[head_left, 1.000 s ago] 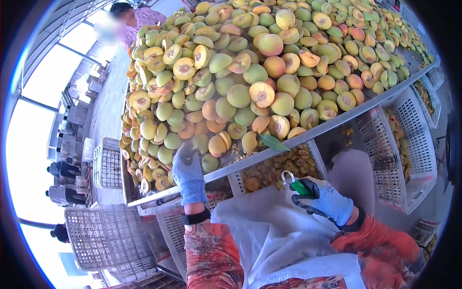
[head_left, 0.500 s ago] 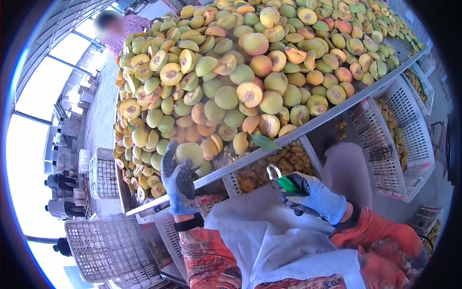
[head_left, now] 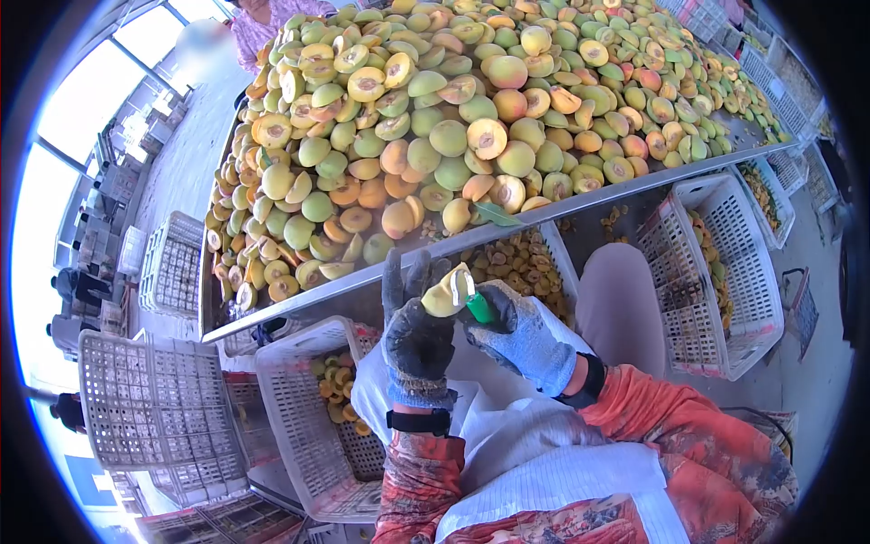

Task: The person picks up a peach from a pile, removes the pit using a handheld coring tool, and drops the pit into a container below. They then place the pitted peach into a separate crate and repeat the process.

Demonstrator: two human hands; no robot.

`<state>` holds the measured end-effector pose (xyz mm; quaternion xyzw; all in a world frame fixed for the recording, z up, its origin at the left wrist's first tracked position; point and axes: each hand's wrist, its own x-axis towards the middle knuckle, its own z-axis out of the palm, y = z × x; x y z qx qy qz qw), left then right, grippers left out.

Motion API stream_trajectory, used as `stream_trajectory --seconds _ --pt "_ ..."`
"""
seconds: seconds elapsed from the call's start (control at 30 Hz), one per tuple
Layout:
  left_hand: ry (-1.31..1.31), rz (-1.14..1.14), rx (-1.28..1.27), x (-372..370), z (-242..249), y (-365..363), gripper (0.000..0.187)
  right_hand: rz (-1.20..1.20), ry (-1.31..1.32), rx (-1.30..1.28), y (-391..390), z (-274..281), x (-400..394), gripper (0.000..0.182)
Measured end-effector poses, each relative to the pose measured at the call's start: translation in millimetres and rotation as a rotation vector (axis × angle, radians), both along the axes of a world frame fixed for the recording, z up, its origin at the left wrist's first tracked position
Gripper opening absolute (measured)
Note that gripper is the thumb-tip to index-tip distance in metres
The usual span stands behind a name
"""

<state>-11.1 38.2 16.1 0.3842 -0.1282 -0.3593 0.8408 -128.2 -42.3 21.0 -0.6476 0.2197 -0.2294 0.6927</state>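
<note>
My left hand (head_left: 419,343), in a blue glove with a dark palm, grips a yellow-green peach half (head_left: 440,299) between thumb and fingers. Some of its fingers point upward. My right hand (head_left: 524,337), in a similar glove, is closed round the green handle of a pitting tool (head_left: 480,309). The tool's metal loop is up against the right side of the peach half. Both hands are close together above my apron (head_left: 517,480), just in front of the table's metal edge (head_left: 381,270).
Halved and whole peaches (head_left: 449,138) lie heaped on the table. Under its edge is a crate of pits and small pieces (head_left: 521,267). A white crate (head_left: 304,426) with peach pieces stands at left, another crate (head_left: 716,335) at right. A person (head_left: 263,32) is at the far left.
My left hand has come back from the heap with a peach and now holds it before me. My right hand has moved left, bringing the pitting tool to the fruit. The view has shifted slightly.
</note>
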Motion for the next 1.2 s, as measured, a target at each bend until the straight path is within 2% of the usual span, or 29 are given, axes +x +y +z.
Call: stream_trajectory --seconds 0.03,0.07,0.1,0.13,0.2,0.23,0.27,0.33,0.37,0.47,0.5,0.53,0.6,0.63,0.67,0.73,0.77,0.8,0.83,0.87,0.93,1.07,1.2 --pt "0.045 -0.099 -0.123 1.1 -1.3 1.3 0.063 0.002 0.0 -0.005 1.1 -6.0 -2.9 0.034" --pt "0.087 -0.2 -0.248 3.3 -2.9 2.6 0.062 -0.012 -0.045 -0.25 0.7 -13.5 -2.7 0.034" --pt "0.206 -0.273 -0.255 4.2 -5.8 9.2 0.061 -0.026 -0.09 -0.495 0.5 -18.6 -3.6 0.034" --pt "0.208 -0.273 -0.259 1.7 -8.8 11.7 0.061 -0.025 -0.089 -0.497 1.8 -22.9 -7.3 0.034" --pt "-0.662 -0.129 0.363 -10.4 -3.6 13.9 0.06 0.056 -0.005 0.042 7.1 -20.9 -15.4 0.033" --pt "-0.538 -0.089 0.289 -17.7 2.2 18.2 0.062 0.094 0.09 0.009 3.8 -16.1 -19.1 0.033" --pt "-0.533 -0.085 0.288 -15.2 0.4 20.9 0.062 0.098 0.094 0.007 2.4 -19.6 -19.6 0.033" --pt "0.185 -0.432 -0.307 -8.8 -5.4 29.0 0.063 0.071 -0.012 0.127 0.9 -30.0 -20.6 0.035" --pt "0.079 -0.367 0.017 -17.9 -7.2 32.9 0.06 0.113 0.005 0.191 -2.1 -22.0 -22.7 0.04" --pt "0.125 -0.395 0.155 -14.9 -20.0 44.3 0.053 0.177 0.038 0.079 -7.8 -27.3 -23.4 0.045" --pt "0.206 -0.316 0.157 -21.1 -11.1 43.0 0.047 0.133 0.07 -0.086 -7.0 -19.7 -25.1 0.039" --pt "0.207 -0.309 0.15 -20.3 -18.2 45.0 0.047 0.141 0.072 -0.092 -8.1 -18.0 -26.6 0.039" --pt "0.4 -0.261 0.013 -16.3 -27.3 46.1 0.048 0.073 0.071 -0.012 -13.4 -10.7 -29.7 0.043" --pt "0.344 -0.194 0.08 -16.7 -29.5 51.7 0.049 0.074 0.16 -0.162 -15.6 -2.5 -35.1 0.046" --pt "0.348 -0.185 0.072 -18.3 -18.2 52.7 0.049 0.085 0.164 -0.168 -12.9 1.3 -36.3 0.046" --pt "0.259 -0.15 0.164 -21.2 -1.9 53.5 0.051 0.068 0.208 -0.721 -3.3 5.6 -42.2 0.04" --pt "0.261 -0.152 0.161 -21.5 -4.9 53.3 0.051 0.091 0.223 -0.851 5.4 15.1 -41.0 0.031" --pt "0.075 -0.138 0.219 -21.1 -11.0 51.7 0.051 0.088 0.225 -0.854 7.4 15.5 -39.0 0.031" --pt "-0.112 -0.122 0.278 -20.8 -17.6 50.4 0.052 0.148 0.304 -0.987 9.1 14.5 -37.8 0.034" --pt "-0.112 -0.125 0.277 -20.4 -25.7 49.4 0.052 0.21 0.384 -1.118 11.0 12.7 -36.3 0.038" --pt "0.014 -0.098 0.103 -20.1 -38.9 46.9 0.049 0.183 0.37 -1.149 11.9 8.6 -30.6 0.038" --pt "-0.105 -0.011 0.094 -30.2 -11.0 48.5 0.044 0.206 0.399 -1.212 16.0 10.7 -25.9 0.035" --pt "0.038 -0.059 0.185 -30.7 -4.6 53.5 0.039 0.25 0.33 -1.317 15.3 5.9 -23.3 0.035"
